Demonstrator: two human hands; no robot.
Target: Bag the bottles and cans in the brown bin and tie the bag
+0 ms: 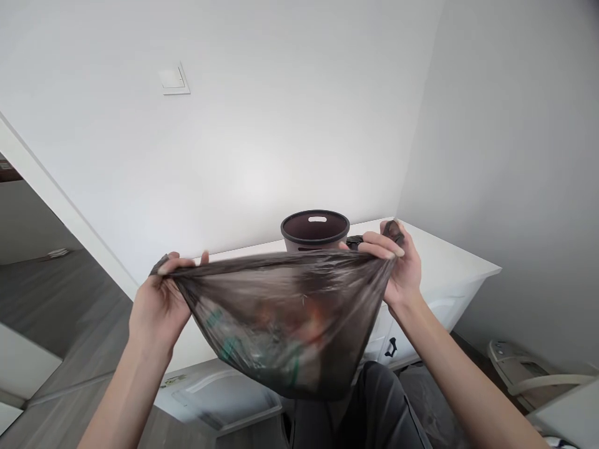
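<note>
A thin, see-through black garbage bag (pixel 281 318) hangs stretched between my two hands, its top edge pulled taut. Blurred orange, green and white contents show through the plastic. On the left, my left hand (pixel 159 299) is closed on one top corner of the bag. My right hand (pixel 397 262) grips the opposite corner, with a bit of bunched plastic sticking up between thumb and fingers. Behind the bag, a round trash can (pixel 316 243) with a dark rim and a slot handle stands on the white cabinet; its lower part is hidden.
The white cabinet (pixel 449 255) stands against the wall, with a black door handle (pixel 391 347). Some black plastic (pixel 354 242) lies beside the can. At lower right is a beige plastic object (pixel 528 374). A light switch (pixel 174 79) is on the wall; a doorway opens at left.
</note>
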